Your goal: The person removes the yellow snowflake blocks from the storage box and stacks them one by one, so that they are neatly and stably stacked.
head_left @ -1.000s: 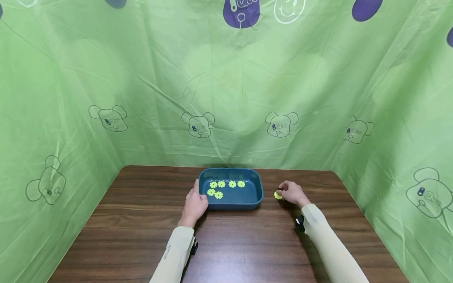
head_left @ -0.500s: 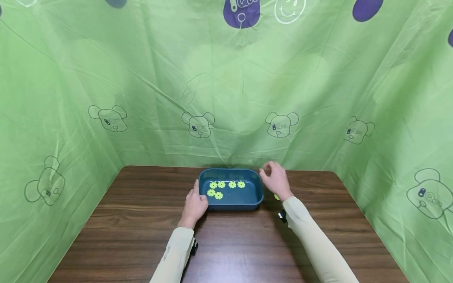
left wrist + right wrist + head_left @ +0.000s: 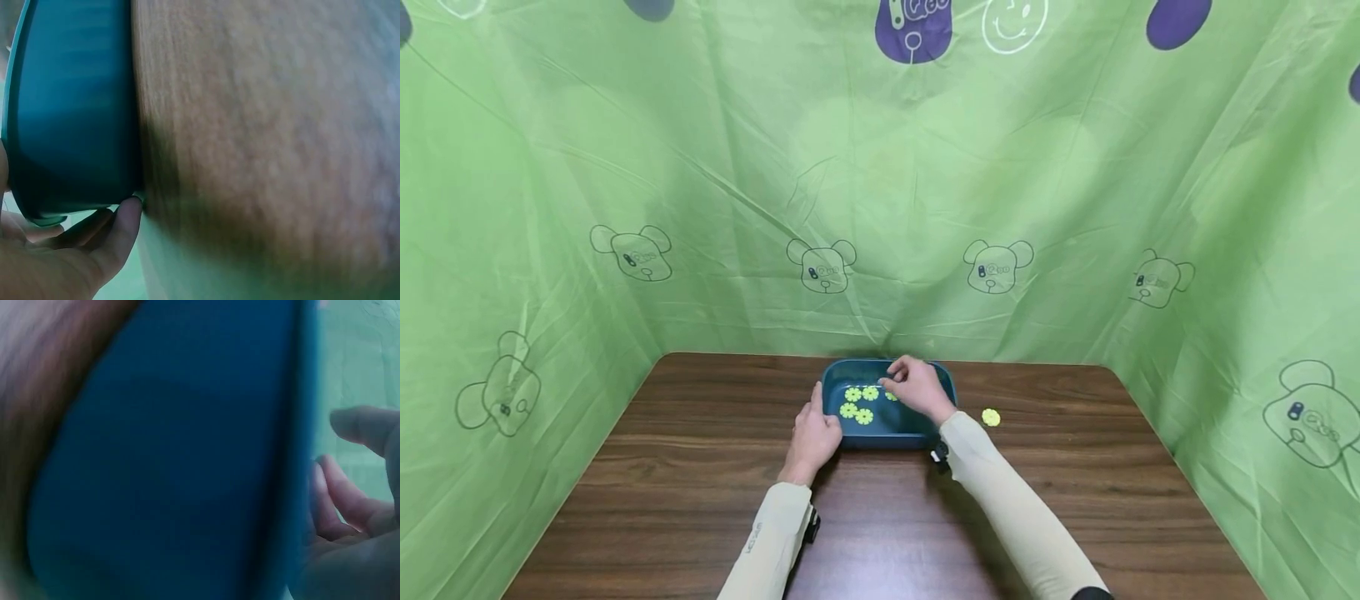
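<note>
A dark blue rectangular tray (image 3: pixel 891 440) stands near the table's far edge. Inside it lie several yellow-green flower-shaped discs (image 3: pixel 864 416), mostly toward the left. My left hand (image 3: pixel 811 435) rests against the tray's left side, index finger stretched along it; in the left wrist view its fingertips touch the tray's wall (image 3: pixel 75 125). My right hand (image 3: pixel 919 390) is over the tray, thumb and fingers bent toward each other and covering part of the discs. I cannot tell whether its fingertips hold a disc. Another flower-shaped disc (image 3: pixel 991 417) lies on the table right of the tray.
The brown wooden table (image 3: pixel 700 467) carries the tray and the loose disc. Green printed cloth (image 3: pixel 880 183) hangs behind the table and along both sides. In the right wrist view the tray's outer wall (image 3: pixel 169 450) fills most of the picture.
My right hand has left the disc at the right, risen and moved left over the tray. One disc stays on the table. My left hand keeps its place at the tray's side.
</note>
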The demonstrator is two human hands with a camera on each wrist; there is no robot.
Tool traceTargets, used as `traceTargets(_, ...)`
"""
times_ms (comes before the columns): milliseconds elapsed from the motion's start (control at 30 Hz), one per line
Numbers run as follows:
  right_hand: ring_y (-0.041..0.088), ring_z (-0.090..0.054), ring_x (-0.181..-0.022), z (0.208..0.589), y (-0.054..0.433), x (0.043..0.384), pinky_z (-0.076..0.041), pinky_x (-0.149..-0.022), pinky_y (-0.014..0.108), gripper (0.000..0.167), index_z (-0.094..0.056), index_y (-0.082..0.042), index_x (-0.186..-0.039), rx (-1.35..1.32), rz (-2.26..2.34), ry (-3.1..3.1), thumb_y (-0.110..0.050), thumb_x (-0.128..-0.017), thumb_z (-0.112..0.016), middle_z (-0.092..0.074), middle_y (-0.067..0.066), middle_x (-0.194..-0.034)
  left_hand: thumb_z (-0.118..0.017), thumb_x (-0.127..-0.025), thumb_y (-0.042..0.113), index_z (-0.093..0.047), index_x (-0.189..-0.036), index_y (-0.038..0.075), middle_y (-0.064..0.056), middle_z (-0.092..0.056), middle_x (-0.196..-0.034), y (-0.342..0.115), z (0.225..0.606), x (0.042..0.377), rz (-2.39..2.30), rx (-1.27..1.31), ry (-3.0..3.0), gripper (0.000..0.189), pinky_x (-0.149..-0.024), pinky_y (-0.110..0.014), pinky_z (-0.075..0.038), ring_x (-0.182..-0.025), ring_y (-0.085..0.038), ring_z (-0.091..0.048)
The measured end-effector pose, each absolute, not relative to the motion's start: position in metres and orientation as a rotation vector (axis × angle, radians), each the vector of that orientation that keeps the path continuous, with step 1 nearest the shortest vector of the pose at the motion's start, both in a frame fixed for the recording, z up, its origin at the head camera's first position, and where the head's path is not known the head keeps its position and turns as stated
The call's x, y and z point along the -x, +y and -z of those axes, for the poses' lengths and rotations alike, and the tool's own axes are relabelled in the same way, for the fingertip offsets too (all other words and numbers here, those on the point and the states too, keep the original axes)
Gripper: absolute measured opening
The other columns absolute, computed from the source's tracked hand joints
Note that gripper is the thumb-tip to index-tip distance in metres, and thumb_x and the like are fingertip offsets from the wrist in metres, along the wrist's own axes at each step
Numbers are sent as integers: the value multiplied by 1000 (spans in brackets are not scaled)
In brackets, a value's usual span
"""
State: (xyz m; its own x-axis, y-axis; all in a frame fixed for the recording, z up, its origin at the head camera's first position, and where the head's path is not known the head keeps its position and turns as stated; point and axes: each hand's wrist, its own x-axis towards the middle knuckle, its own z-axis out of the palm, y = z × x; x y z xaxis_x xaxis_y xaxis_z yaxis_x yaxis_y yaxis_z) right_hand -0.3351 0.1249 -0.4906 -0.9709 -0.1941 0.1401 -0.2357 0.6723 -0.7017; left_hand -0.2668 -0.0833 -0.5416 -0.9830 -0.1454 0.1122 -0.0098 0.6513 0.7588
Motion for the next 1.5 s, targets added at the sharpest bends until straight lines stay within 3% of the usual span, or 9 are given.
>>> traceTargets(433, 23, -66, -95, 523, 81, 330, -55, -86, 41, 30, -72, -6, -105, -429, -941, -3109, -23, -83, -83, -72, 6, -105, -49, -93, 11, -24, -161, 6, -30, -50, -145, -83, 540, 267, 1273, -120, -2685, 73, -103, -57, -46, -129, -44, -55)
traceTargets(500, 21, -65, -93, 525, 78, 331, -54, -85, 38, 28, -72, -8, -101, -429, -893, -3112, -23, -81, -85, -71, 3, -100, -49, -93, 11, -23, -162, 7, -30, -49, -146, -83, 540, 267, 1281, -126, -2689, 73, -104, -57, -46, -129, -44, -54)
traceTargets(600, 16, -57, -77, 526, 76, 333, -50, -75, 33, 22, -67, -9, -83, -441, -872, -3114, -20, -80, -85, -61, -3, -79, -48, -93, 12, -22, -162, 7, -29, -49, -147, -83, 541, 268, 1278, -133, -2691, 74, -105, -57, -45, -130, -43, -54)
traceTargets(733, 15, -33, -60, 522, 75, 332, -37, -63, 30, 44, -45, -13, -59, -478, -903, -3122, -15, -80, -84, -32, -6, -58, -48, -93, 13, -22, -162, 8, -28, -48, -148, -83, 540, 268, 1285, -139, -2687, 73, -106, -57, -45, -132, -43, -53)
traceTargets(900, 15, -18, -55, 520, 76, 331, -31, -61, 29, 58, -33, -18, -53, -475, -943, -3155, -13, -82, -82, -18, -7, -53, -49, -94, 12, -23, -162, 8, -28, -48, -148, -82, 539, 267, 1299, -136, -2687, 73, -106, -57, -44, -132, -43, -53)
traceTargets(1067, 15, -32, -59, 519, 77, 329, -38, -65, 32, 43, -45, -15, -61, -447, -910, -3161, -14, -81, -83, -33, -5, -58, -49, -94, 13, -22, -162, 8, -28, -48, -148, -83, 541, 267, 1292, -136, -2694, 73, -106, -56, -44, -131, -43, -53)
traceTargets(1233, 18, -53, -77, 520, 79, 328, -47, -73, 35, 24, -62, -9, -86, -445, -846, -3145, -18, -80, -84, -57, -1, -80, -50, -93, 12, -24, -161, 6, -29, -50, -145, -82, 540, 267, 1283, -132, -2682, 73, -105, -57, -45, -128, -43, -55)
traceTargets(1500, 17, -59, -82, 518, 84, 327, -52, -77, 36, 19, -68, -8, -94, -486, -906, -3123, -14, -83, -81, -64, 0, -86, -48, -93, 14, -22, -162, 8, -29, -52, -142, -82, 541, 267, 1268, -143, -2705, 75, -103, -56, -47, -124, -41, -57)
